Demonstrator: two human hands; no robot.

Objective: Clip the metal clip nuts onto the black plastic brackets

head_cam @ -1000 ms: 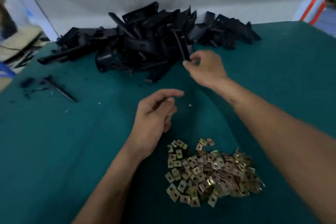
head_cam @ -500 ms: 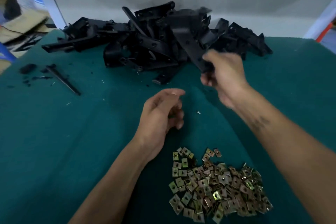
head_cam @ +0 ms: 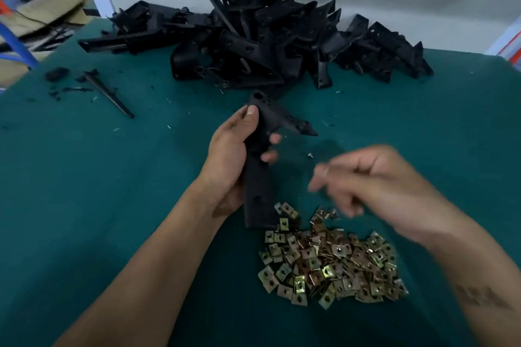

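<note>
My left hand (head_cam: 229, 159) grips a long black plastic bracket (head_cam: 260, 175) around its middle, thumb near its top and fingertips wrapped over its right side. The bracket's lower end reaches the heap of brass-coloured metal clip nuts (head_cam: 332, 258) on the green table. My right hand (head_cam: 375, 189) hovers blurred just above the upper right of that heap, fingers loosely curled, and I see nothing held in it. A big pile of black brackets (head_cam: 262, 39) lies at the table's far side.
The table is covered in green cloth (head_cam: 84, 205). A thin black rod (head_cam: 108, 94) and black plastic scraps (head_cam: 56, 73) lie at the far left. A pale wall stands right behind the bracket pile. Cardboard and a blue frame sit beyond the left edge.
The bracket passed from my right hand, which pulled it off the pile, into my left hand. My right hand then dropped back toward the clip nuts.
</note>
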